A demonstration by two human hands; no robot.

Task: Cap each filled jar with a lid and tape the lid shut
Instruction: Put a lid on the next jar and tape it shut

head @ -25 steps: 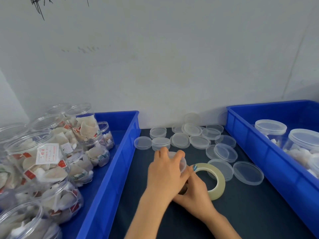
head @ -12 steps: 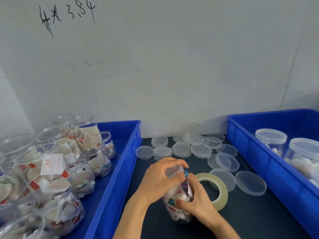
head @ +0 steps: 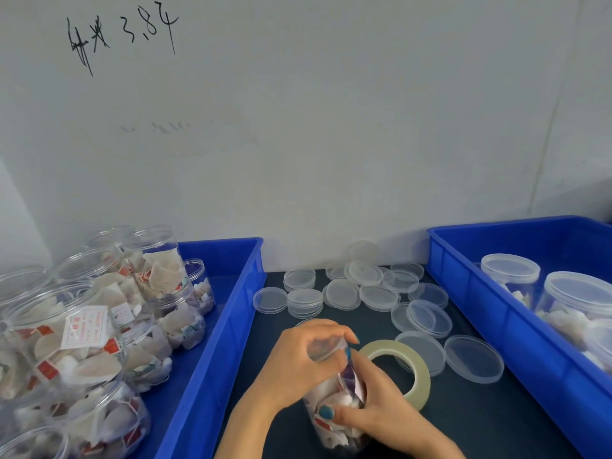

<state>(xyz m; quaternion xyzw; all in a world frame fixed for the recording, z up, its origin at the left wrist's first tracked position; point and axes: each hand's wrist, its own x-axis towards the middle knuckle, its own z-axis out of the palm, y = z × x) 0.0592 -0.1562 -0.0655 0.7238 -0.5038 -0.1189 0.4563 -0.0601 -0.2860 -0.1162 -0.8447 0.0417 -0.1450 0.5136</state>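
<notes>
Lid (head: pixel 326 348) blurred under left hand (head: pixel 296 361), jar (head: pixel 334 394) half-covered

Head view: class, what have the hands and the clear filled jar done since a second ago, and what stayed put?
The right hand has slid down the clear plastic filled jar and now grips its body, hidden before. The left hand still grips the clear round lid on top. The pale tape roll, loose clear lids and blue plastic bins stayed put.

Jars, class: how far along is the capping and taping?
Done: lidded jars in the right bin. In hand: left hand fits a lid on the jar the right hand grips. Left: taping it with the tape roll, then open jars in the left bin.
</notes>
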